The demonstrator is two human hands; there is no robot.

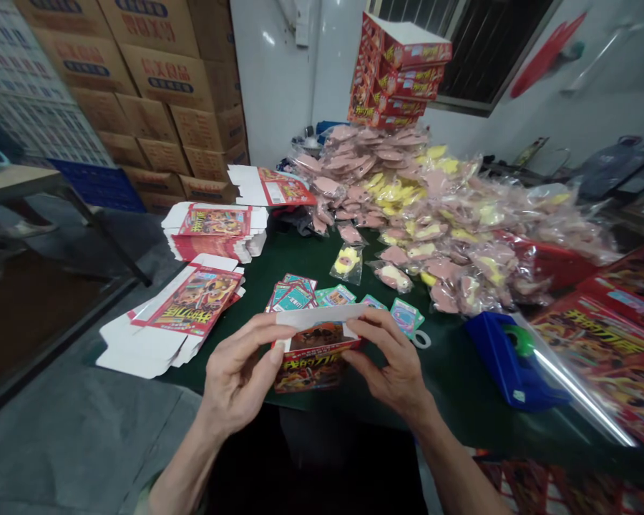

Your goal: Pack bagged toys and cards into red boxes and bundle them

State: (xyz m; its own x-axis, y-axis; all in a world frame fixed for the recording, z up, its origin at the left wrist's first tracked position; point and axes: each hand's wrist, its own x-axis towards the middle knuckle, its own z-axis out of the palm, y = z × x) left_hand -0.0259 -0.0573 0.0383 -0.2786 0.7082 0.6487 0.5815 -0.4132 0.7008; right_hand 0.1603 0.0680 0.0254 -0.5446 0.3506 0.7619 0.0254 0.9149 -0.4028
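L hand (pixel 241 372) and R hand (pixel 391 357) pinch a part-folded red carton (pixel 316 368) from both sides, fingers curled firmly on it, seen from across the room. Carton sits just above the near edge of the green tabletop (pixel 451 379), printed face toward the worker, white inner flap standing open along the top, not yet tucked. Step in hand looks like forming the box; the open flap is the part calling for attention now.

Just past the R hand, small teal cards (pixel 293 295) lie scattered w/ a white ring (pixel 421 340) beside them, its owner hidden. To the left, flat carton blanks (pixel 190 304) lie loose and a stack of blanks (pixel 215 229) sits further back. Beyond, a heap of pink bagged items (pixel 391 193) w/ some yellow ones spreads across the table, topped by a pile of made-up red cartons (pixel 397 71). Right side: blue tape dispenser (pixel 507 361) and red printed sheets under clear film (pixel 595 343). Brown cardboard cases (pixel 155 79) are stacked against the back wall.
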